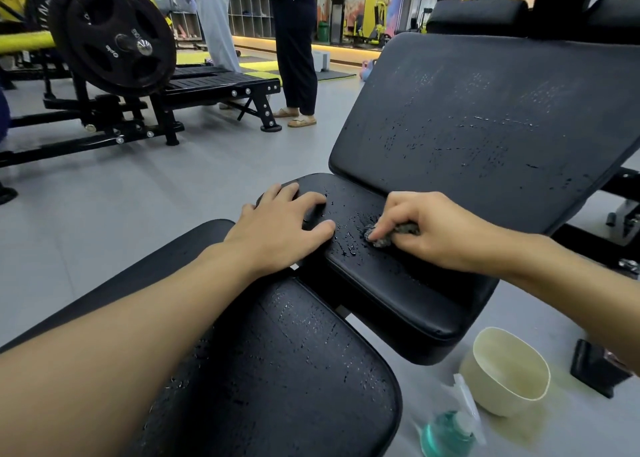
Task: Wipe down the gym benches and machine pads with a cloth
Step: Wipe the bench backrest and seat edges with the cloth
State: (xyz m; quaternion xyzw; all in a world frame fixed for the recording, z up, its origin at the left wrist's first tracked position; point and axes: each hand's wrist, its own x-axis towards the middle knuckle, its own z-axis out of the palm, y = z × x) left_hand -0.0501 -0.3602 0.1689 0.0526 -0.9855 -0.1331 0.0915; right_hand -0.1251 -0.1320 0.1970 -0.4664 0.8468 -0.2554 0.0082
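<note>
Gripping a bunched grey cloth, the right hand presses it onto the wet black seat pad of the bench, just below the tilted back pad. Left hand lies flat, fingers spread, on the same pad's left edge. Cream bowl and teal spray bottle sit on the floor at right.

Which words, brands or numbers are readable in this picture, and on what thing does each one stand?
Nothing can be read with certainty.
Weight plate: two short white markings near the hub, too small and turned sideways to read.
Spray bottle: blurred, no label can be read.
Bench pads: no text, only water droplets.
</note>
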